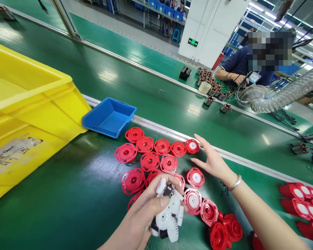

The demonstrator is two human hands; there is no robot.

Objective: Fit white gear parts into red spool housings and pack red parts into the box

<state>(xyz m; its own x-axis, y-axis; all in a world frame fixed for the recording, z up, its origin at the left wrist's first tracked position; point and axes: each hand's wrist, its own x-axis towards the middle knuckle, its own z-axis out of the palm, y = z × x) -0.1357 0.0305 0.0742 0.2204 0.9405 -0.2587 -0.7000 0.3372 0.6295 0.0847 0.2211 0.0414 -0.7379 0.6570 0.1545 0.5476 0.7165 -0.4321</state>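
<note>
My left hand (148, 208) is closed around a bunch of white plastic gears (169, 217), some with black shafts or hubs. Beneath and beyond it, red round plastic housings (150, 161) stand in loose rows on the green table; the hand hides some of them. My right hand (214, 161) is stretched out with thumb and fingers apart and nothing between them. Closest to its fingers is a red housing with a white gear inside (192, 146). More housings with white gears (193, 201) sit nearer to me, between the two hands.
A large yellow bin (36, 114) fills the left, beside an empty-looking blue tray (112, 116). Jumbled red housings (224, 231) and rows of white-topped red parts (302, 205) lie at right. Across the conveyor (156, 100), a co-worker (234, 69) sits near copper-wound motor cores (211, 83) and a clear hose (289, 90).
</note>
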